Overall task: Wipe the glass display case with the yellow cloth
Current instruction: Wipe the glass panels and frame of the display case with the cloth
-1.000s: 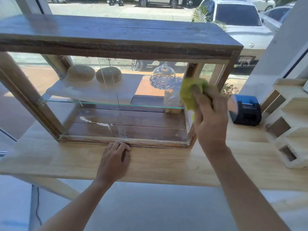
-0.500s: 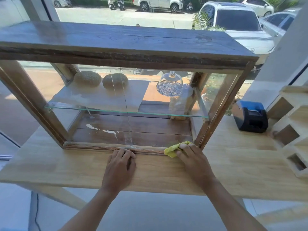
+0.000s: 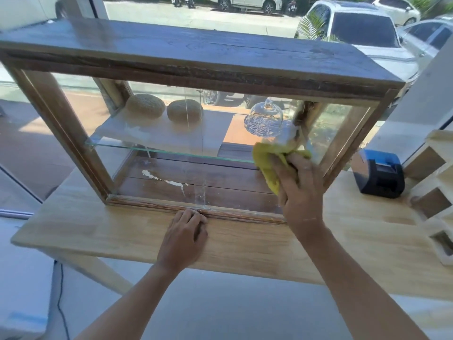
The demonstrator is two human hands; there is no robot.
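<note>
Tabletop [image 3: 245, 244] by street window: case [image 3: 196, 65] long axis left-right. Right hand [image 3: 297, 190] presses cloth [image 3: 267, 165] on right front glass; unwiped glass lies left. Left hand [image 3: 183, 239] empty, flat at base.

Two round sesame buns [image 3: 164, 109] sit side by side on a white sheet [image 3: 157, 136] over a glass shelf [image 3: 171, 151], with a cut-glass dome [image 3: 263, 119] well to their right. A blue and black receipt printer [image 3: 378, 174] stands on the light wooden table [image 3: 110, 229], near a pale wooden rack [image 3: 438, 190] at the right edge. Parked cars [image 3: 362, 30] line the sunlit street outside
</note>
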